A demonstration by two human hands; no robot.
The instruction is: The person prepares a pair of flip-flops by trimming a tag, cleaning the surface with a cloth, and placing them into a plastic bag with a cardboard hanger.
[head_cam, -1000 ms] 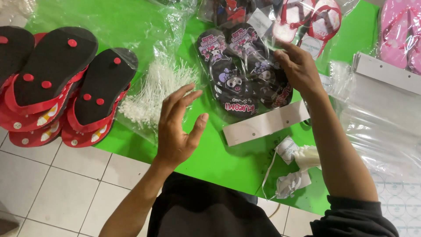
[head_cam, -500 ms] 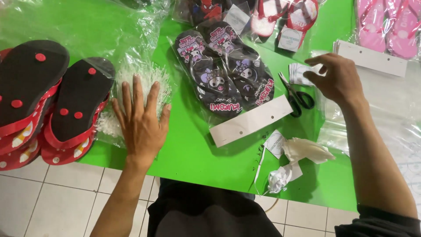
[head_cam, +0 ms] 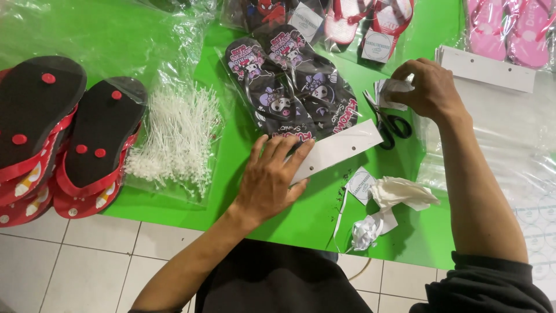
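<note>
Nearest the viewer, crumpled white paper scraps lie at the near edge of the green worktop, beside a small round label. The left hand, which half a second ago lay flat and spread farther left, next to the bag of white plastic fastener ties, now rests palm down on the near end of the white cardboard header strip, fingers extended and slightly fanned, pressing the strip against the worktop; judged from this, the strip is being steadied at the heel end of the bagged pair. That pair, black children's flip-flops printed with cartoon figures, lies in a glossy clear sleeve just beyond the strip, touching it. To the left, black-soled red sandals lie sole up, matte rubber with red plugs. To the right, black-handled scissors lie with blades open on the worktop. The right hand has stayed near the scissors and is closed in a pinch on a small piece of white paper, held just above them. Clear plastic bags with a white header lie under the right forearm. Farthest off, red-and-white and pink packaged sandals line the far edge.
</note>
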